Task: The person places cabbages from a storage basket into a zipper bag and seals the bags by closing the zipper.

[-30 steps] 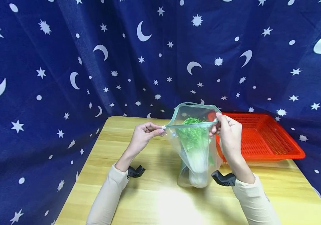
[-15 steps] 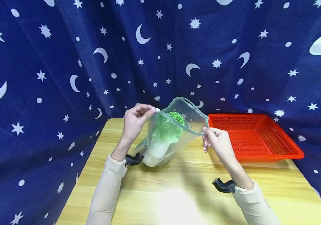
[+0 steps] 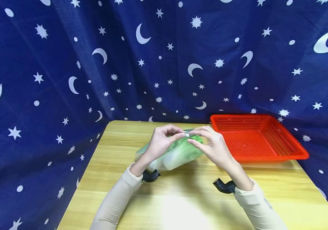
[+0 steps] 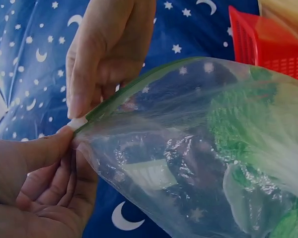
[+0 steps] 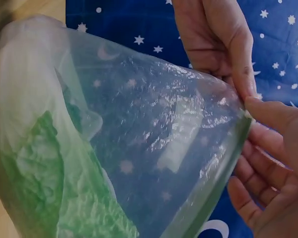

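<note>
A clear slider zip bag [image 4: 188,148] with a green-edged mouth holds a napa cabbage [image 3: 178,157], which lies tilted over the table in the head view. At one corner of the mouth sits a small white slider [image 4: 78,122]. My left hand [image 3: 161,143] pinches that corner between thumb and fingers. From the other side, my right hand [image 3: 211,146] pinches at the same slider, its fingertips meeting those of the left. The bag's film stretches taut from the corner to the cabbage in both wrist views. In the head view the hands hide part of the mouth.
A red plastic basket [image 3: 284,157] stands at the back right of the wooden table [image 3: 100,191]. A blue curtain [image 3: 175,64] with moons and stars hangs behind the table. Black wrist mounts [image 3: 224,186] sit on both wrists.
The bag has swung left and tipped over with the cabbage. My right hand has left the far corner of the mouth and come to the slider beside my left hand. The mouth no longer gapes wide.
</note>
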Demonstrator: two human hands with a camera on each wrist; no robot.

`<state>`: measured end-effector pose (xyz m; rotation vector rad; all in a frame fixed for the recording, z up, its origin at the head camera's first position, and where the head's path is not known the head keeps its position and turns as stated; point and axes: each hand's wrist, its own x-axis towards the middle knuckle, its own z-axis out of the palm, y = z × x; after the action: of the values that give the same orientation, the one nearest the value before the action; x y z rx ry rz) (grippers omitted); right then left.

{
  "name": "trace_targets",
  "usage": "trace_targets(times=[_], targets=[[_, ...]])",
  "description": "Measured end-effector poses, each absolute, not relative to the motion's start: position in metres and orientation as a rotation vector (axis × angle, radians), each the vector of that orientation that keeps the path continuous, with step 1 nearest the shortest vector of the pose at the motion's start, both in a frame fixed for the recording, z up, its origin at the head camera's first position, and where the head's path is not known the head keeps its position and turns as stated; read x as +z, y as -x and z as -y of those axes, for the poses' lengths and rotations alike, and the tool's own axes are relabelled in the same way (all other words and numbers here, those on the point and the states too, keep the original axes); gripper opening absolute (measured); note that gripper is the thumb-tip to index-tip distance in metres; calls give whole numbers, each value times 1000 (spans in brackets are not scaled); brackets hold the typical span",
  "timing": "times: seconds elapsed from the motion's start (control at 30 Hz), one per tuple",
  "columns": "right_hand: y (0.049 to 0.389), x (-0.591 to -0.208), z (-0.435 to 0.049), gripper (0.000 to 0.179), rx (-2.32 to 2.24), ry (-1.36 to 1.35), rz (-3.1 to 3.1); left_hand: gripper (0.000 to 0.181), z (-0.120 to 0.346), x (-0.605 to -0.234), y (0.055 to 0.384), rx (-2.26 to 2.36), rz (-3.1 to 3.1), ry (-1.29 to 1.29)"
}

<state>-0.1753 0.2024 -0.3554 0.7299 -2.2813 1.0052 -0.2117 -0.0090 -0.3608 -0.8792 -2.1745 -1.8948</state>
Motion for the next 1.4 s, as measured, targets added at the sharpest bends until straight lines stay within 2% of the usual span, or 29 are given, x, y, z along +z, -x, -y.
trace_targets(times=[0.37, 0.87, 1.13, 1.27, 1.4], targets=[[179, -364, -200, 11, 1009, -794, 2304, 15, 12, -367, 207, -1809, 2196, 890], [202, -394, -240, 8, 963, -521, 2386, 14, 86, -351, 233, -1880, 1909, 576], [214, -419, -247, 11, 950, -404, 2464, 13, 100, -341, 231, -1851, 1848, 492], [221, -439, -238, 15, 1030, -316, 2568, 12, 90, -348, 221, -1718, 2014, 603], [228, -466, -234, 21, 1417, -101, 2702, 12, 71, -367, 202, -1593, 2267, 963]])
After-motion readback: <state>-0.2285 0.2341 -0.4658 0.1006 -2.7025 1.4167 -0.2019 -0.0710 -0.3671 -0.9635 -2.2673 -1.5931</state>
